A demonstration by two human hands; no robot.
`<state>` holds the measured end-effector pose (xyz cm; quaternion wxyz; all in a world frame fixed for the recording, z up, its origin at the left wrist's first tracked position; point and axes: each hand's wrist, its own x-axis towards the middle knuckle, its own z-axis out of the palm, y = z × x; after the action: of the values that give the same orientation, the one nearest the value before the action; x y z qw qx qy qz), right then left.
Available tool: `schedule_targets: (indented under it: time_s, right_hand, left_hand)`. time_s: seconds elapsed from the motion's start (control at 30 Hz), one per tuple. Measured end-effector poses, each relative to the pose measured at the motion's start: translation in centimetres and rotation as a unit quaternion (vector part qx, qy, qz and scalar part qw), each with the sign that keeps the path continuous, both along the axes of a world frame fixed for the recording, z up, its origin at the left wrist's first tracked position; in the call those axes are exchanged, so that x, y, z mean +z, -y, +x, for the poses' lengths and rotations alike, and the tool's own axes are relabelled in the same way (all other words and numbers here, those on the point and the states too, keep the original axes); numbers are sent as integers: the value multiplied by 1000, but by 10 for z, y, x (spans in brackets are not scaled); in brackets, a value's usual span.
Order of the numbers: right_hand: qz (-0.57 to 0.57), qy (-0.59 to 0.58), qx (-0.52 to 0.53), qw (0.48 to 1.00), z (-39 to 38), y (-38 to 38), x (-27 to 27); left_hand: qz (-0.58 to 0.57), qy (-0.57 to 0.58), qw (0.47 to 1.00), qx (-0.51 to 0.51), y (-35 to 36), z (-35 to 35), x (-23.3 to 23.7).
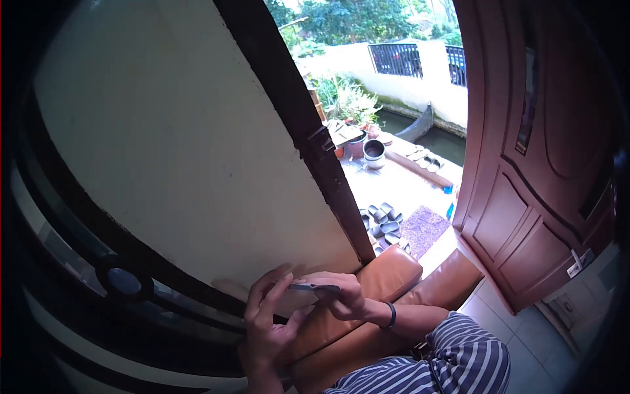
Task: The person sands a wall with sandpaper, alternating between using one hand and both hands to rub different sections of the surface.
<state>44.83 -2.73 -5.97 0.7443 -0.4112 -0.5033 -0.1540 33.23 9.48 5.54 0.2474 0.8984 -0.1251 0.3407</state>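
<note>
A thin, flat grey phone (pixel 314 287) is held up in front of me, seen nearly edge-on, so its screen is hidden. My right hand (pixel 341 297) is closed around its right end, fingers along the back. At the other end, my left hand (pixel 268 322) steadies the phone near the fingertips, with the thumb standing apart below. Under both hands lies a brown leather sofa (pixel 387 268), and a dark band (pixel 392 315) circles my right wrist.
To the left rises a pale wall panel (pixel 164 144) with dark wooden framing (pixel 282 85). A brown door (pixel 518 217) stands open on the right. Outside are several sandals (pixel 384 220), a purple mat (pixel 423 230), a metal pot (pixel 374 154) and a water channel (pixel 443 141).
</note>
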Motion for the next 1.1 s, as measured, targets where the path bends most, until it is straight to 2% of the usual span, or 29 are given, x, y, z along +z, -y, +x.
schedule_targets:
  time_s: [0.07, 0.13, 0.17, 0.27, 0.37, 0.47, 0.6, 0.67, 0.77, 0.8, 0.83, 0.87, 0.9, 0.93, 0.97, 1.03, 1.1]
  right_hand:
    - [-6, -58, 75, 995, 0, 3, 1]
    - [4, -118, 157, 980, 0, 8, 7]
    - [23, -207, 232, 950, -6, 8, 8]
    - [2, -278, 315, 907, -3, 5, -5]
    - [-97, -250, 315, 910, 11, 7, -12]
    - [-59, -229, 343, 909, 19, 4, -11]
    - [-117, -222, 429, 868, 10, 5, 2]
    - [-90, -281, 488, 821, 1, -6, -10]
    - [-78, -305, 488, 814, -9, -15, -19]
    - [-82, -280, 412, 863, -11, -12, -14]
    - [-85, -253, 330, 905, -13, -6, -7]
    - [-86, -223, 244, 940, -10, -3, -1]
    - [-86, -57, 31, 994, 0, 4, 0]
    - [-54, -10, -52, 997, 6, 8, -2]
    - [-23, 31, -120, 992, 11, 11, 1]
    - [-7, 99, -240, 966, 18, 15, 12]
    - [-34, 151, -344, 926, 24, 16, 19]
  left_hand:
    - [-7, -38, 999, 23, -1, 1, -6]
    - [-118, -53, 990, 50, 2, 0, -11]
    - [-175, -59, 981, 65, 2, -1, -14]
    - [-316, -88, 945, -7, -12, -6, -36]
    - [-331, -53, 942, -12, -14, -13, -28]
    - [-260, -58, 962, -63, -22, -19, -13]
    - [-312, 24, 950, -18, -12, -15, -33]
    - [-378, 63, 923, -4, 1, -8, -52]
    - [-346, 53, 936, -21, 0, 3, -61]
    - [-329, 51, 943, -29, 0, 8, -57]
    - [-264, 63, 961, -43, -4, 12, -46]
    - [-113, 142, 983, 2, -10, 14, -25]
    - [43, 216, 974, 47, -11, 17, 12]
    - [161, 317, 931, 78, -16, 19, 43]
    - [274, 409, 864, 108, -16, 22, 71]
    - [391, 384, 815, 187, -3, 30, 117]
    - [437, 325, 819, 182, -3, 57, 145]
